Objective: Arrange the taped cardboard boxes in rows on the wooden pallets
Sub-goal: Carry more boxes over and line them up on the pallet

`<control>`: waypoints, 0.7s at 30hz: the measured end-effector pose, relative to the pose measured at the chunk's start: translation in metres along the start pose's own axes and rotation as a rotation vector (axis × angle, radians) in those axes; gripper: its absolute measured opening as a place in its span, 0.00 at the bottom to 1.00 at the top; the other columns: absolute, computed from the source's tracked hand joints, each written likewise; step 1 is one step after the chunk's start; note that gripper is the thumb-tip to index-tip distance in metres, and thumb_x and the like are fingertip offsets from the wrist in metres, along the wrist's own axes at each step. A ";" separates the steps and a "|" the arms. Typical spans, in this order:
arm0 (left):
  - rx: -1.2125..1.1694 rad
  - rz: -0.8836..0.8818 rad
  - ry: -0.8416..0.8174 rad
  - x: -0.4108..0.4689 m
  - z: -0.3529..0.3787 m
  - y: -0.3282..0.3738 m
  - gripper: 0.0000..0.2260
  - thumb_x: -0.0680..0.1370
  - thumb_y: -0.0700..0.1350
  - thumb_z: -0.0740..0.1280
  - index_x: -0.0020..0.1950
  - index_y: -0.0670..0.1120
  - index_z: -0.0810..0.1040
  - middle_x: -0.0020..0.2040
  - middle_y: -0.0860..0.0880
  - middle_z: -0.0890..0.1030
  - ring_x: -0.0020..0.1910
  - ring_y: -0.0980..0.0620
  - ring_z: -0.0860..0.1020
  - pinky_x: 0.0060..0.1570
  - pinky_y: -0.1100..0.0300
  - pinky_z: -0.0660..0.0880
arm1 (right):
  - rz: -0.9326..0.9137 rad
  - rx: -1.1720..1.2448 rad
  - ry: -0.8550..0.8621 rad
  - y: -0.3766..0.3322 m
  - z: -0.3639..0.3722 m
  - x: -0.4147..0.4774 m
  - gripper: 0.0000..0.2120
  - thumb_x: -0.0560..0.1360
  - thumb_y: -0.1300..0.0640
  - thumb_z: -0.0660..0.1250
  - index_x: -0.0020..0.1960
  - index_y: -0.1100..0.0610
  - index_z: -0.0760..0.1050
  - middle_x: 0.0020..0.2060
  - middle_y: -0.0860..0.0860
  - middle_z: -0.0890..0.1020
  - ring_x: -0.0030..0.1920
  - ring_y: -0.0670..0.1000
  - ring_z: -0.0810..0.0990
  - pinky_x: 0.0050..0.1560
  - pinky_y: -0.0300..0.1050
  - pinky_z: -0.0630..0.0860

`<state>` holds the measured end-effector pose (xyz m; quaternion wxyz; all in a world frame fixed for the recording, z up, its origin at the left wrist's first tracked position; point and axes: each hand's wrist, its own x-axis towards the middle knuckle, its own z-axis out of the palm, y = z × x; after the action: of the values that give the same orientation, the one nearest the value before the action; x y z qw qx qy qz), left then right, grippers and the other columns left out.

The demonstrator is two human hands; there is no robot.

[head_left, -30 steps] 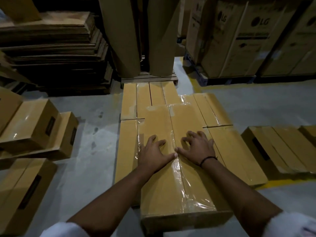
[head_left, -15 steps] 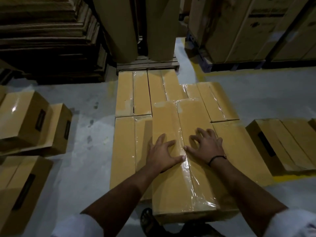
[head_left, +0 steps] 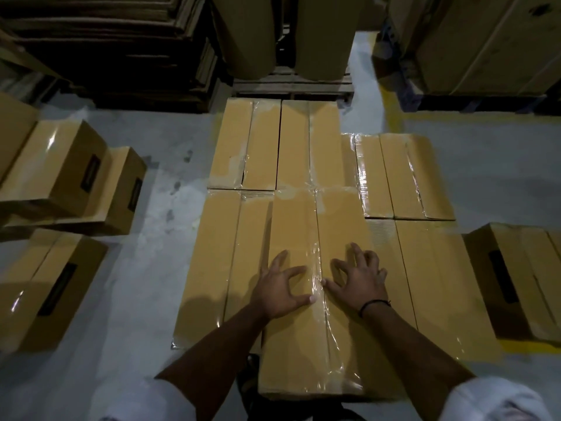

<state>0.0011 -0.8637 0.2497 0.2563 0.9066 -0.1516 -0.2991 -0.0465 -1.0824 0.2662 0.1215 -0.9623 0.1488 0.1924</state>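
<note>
The left hand (head_left: 280,288) and right hand (head_left: 358,284) press on a taped cardboard box (head_left: 296,347), fingers spread and arched, thumbs nearly meeting at its tape seam (head_left: 321,332). Other taped boxes (head_left: 264,147) lie in rows beyond the fingertips and beside both wrists.

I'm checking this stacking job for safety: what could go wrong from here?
1. The taped box under the left hand and right hand juts past the near ends of the neighbouring boxes, toward the person. It might tip or slide off, perhaps onto what looks like a foot below.
2. Both hands press beside the glossy tape strip, so they could slip.
</note>
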 end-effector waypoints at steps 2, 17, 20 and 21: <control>-0.005 -0.025 -0.016 0.009 0.004 -0.004 0.41 0.65 0.75 0.72 0.76 0.66 0.68 0.83 0.58 0.45 0.80 0.39 0.52 0.74 0.37 0.62 | -0.004 -0.005 -0.027 0.003 0.002 0.009 0.32 0.71 0.26 0.63 0.72 0.38 0.70 0.81 0.48 0.46 0.77 0.60 0.48 0.73 0.64 0.59; 0.074 0.023 0.018 0.064 0.006 -0.025 0.40 0.67 0.70 0.75 0.77 0.62 0.69 0.83 0.56 0.41 0.79 0.37 0.51 0.74 0.38 0.63 | -0.069 0.026 -0.166 0.010 0.017 0.065 0.33 0.74 0.31 0.65 0.76 0.39 0.64 0.81 0.48 0.40 0.78 0.61 0.46 0.73 0.67 0.60; 0.100 0.041 0.016 0.075 0.016 -0.039 0.42 0.67 0.69 0.76 0.78 0.61 0.67 0.83 0.53 0.39 0.79 0.35 0.51 0.73 0.35 0.64 | -0.071 0.029 -0.172 0.013 0.035 0.076 0.32 0.75 0.32 0.66 0.76 0.39 0.63 0.80 0.48 0.34 0.78 0.62 0.44 0.73 0.68 0.58; 0.097 0.040 0.008 0.079 0.020 -0.044 0.42 0.67 0.69 0.76 0.78 0.62 0.65 0.83 0.53 0.37 0.79 0.35 0.50 0.73 0.34 0.64 | -0.072 0.021 -0.163 0.014 0.041 0.081 0.32 0.75 0.32 0.66 0.76 0.38 0.63 0.79 0.48 0.33 0.78 0.62 0.44 0.73 0.68 0.58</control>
<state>0.0555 -0.8689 0.1751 0.2186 0.9160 -0.1828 -0.2824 0.0061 -1.1030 0.1943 0.1501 -0.9469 0.1056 0.2641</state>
